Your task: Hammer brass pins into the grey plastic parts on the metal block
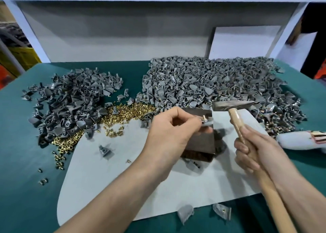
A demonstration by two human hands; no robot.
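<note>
A dark metal block (202, 141) stands on a pale grey mat (123, 179) in the middle of the table. My left hand (171, 132) pinches a grey plastic part (208, 122) on the block's top, with a brass pin (204, 117) standing upright in it. My right hand (254, 149) grips the wooden handle of a hammer. The hammer's steel head (231, 104) hovers a little above and to the right of the pin.
A large heap of grey parts (220, 84) fills the back right, a smaller heap (70, 102) the left. Loose brass pins (127, 112) lie between the heaps and trail down the left. Stray parts (186, 213) lie near the mat's front edge. A white object (298, 141) sits at right.
</note>
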